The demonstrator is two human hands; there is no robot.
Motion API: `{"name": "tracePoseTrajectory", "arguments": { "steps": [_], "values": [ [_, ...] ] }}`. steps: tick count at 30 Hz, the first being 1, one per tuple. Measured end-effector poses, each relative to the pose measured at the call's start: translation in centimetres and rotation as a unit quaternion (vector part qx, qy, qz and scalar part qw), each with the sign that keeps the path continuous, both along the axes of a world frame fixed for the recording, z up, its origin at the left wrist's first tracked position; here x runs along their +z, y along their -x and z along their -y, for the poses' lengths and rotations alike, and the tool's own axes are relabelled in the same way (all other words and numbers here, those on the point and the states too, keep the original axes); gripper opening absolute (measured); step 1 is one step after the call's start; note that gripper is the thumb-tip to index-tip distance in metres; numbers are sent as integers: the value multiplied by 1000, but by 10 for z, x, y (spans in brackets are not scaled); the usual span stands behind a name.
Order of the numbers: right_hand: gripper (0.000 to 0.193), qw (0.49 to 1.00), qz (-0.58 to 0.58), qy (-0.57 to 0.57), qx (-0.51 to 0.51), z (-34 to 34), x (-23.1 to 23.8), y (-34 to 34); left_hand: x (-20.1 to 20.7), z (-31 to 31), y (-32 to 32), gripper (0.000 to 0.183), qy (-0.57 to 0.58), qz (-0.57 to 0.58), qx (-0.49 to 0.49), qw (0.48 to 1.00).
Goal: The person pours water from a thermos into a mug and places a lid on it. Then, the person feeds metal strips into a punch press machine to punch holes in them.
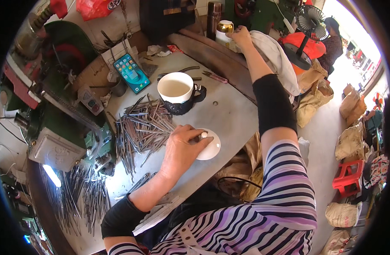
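My left hand (184, 144) pinches the small knob of a white round lid (211, 148), which is low over the pale tabletop or on it. Beyond it stands an uncovered white mug (176, 85) with a black knitted cover round its base and handle. My right arm stretches to the far edge, where my right hand (242, 37) is closed at the side of a white and gold jug-like container (224, 33); its grip there is partly hidden. Thin metal rods (144, 123) lie in a loose pile left of the mug.
A lit phone (131, 73) leans behind the rods. Green machinery (67, 106) fills the left side, with more rods (82, 195) below. Pliers (215, 77) lie near the table's far edge. A brown flask (214, 19), a small fan (310, 23) and sacks (314, 100) stand beyond.
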State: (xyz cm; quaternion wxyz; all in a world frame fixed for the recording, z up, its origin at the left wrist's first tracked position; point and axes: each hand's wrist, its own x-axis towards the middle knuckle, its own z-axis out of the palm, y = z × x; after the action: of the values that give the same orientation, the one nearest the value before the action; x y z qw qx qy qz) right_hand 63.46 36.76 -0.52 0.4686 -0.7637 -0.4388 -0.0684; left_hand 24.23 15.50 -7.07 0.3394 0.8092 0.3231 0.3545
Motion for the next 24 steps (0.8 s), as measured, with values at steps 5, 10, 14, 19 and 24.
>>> {"name": "tracePoseTrajectory", "arguments": {
  "steps": [5, 10, 14, 19, 24],
  "values": [
    [103, 995, -40, 83, 27, -23, -1, 3, 1, -1, 0, 21, 27, -19, -2, 999],
    [114, 994, -50, 100, 11, -40, 4, 2, -2, -2, -1, 22, 39, -9, -20, 999],
    [124, 997, -38, 64, 6, -50, -2, -7, -4, -3, -4, 24, 59, -24, -40, 997],
    [122, 999, -17, 50, 14, -57, 1, 0, -5, -7, -2, 23, 41, -31, -46, 998],
    [91, 993, 12, 111, -48, -55, 7, -8, -3, -7, -7, 22, 50, -26, -61, 997]
  ]
}}
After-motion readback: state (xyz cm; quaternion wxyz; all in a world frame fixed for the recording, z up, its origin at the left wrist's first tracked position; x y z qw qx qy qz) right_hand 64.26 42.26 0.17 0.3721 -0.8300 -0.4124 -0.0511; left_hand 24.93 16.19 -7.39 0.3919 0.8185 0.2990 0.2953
